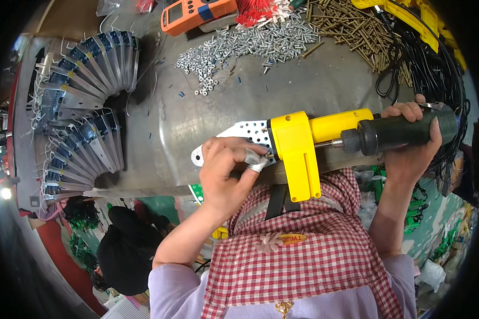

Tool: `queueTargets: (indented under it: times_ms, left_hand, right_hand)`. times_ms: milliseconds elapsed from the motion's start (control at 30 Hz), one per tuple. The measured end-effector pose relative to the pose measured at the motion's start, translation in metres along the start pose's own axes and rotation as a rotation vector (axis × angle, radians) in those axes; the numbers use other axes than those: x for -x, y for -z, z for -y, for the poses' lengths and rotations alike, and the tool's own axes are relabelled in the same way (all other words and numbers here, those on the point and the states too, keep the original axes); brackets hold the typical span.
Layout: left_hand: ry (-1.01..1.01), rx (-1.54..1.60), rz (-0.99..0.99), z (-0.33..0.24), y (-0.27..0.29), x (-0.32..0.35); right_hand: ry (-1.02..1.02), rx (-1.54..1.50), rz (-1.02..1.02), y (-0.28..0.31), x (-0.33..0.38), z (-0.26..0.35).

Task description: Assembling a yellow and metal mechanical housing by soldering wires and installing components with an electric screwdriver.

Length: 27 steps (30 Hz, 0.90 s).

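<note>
A yellow plastic housing (291, 143) with a perforated white metal plate (250, 133) sticking out of its left side lies at the table's near edge. My left hand (223, 167) rests over the plate, thumb and fingers pinched together close to the housing; silvery tape wraps one digit. What the pinch holds is too small to make out. From the right, my right hand (412, 151) grips a dark green power screwdriver (402, 133) lying level. Its bit points left and meets the right side of the housing, where the tip is hidden.
Silver screws (271, 45) and nuts (197, 66) are heaped at the back, beside brass-coloured long screws (351, 32). An orange meter (194, 13) lies behind. Fanned rows of metal plates with blue boards (98, 66) stand left. Black cables (436, 74) and yellow housings (415, 16) lie right.
</note>
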State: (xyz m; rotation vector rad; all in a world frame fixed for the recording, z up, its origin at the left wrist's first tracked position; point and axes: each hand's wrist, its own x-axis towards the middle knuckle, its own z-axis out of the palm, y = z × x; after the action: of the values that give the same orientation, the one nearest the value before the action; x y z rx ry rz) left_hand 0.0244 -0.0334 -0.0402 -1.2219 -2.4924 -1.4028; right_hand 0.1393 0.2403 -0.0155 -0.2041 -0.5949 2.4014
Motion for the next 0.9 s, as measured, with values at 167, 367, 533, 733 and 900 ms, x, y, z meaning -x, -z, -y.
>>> queueTargets:
  times_ms: [167,367,533,733,900]
  left_hand:
    - [-0.015,-0.011,0.007,-0.002,-0.003,0.001]
    - [0.050,0.089,-0.033,0.001,-0.008,0.005]
    - [-0.101,-0.155,0.019,0.003,-0.006,0.003]
    - [-0.180,-0.134,0.040,0.002,-0.012,0.000]
    - [-0.172,-0.149,0.009,0.001,-0.018,-0.001]
  right_hand:
    - [0.008,-0.024,0.010,0.002,0.001,0.002]
    - [0.017,-0.045,0.027,-0.002,0.002,-0.003]
    - [0.047,0.022,-0.051,-0.007,0.004,-0.004]
    - [0.088,0.041,-0.071,-0.009,0.006,-0.011]
    - [0.093,0.016,-0.051,-0.006,0.002,-0.013]
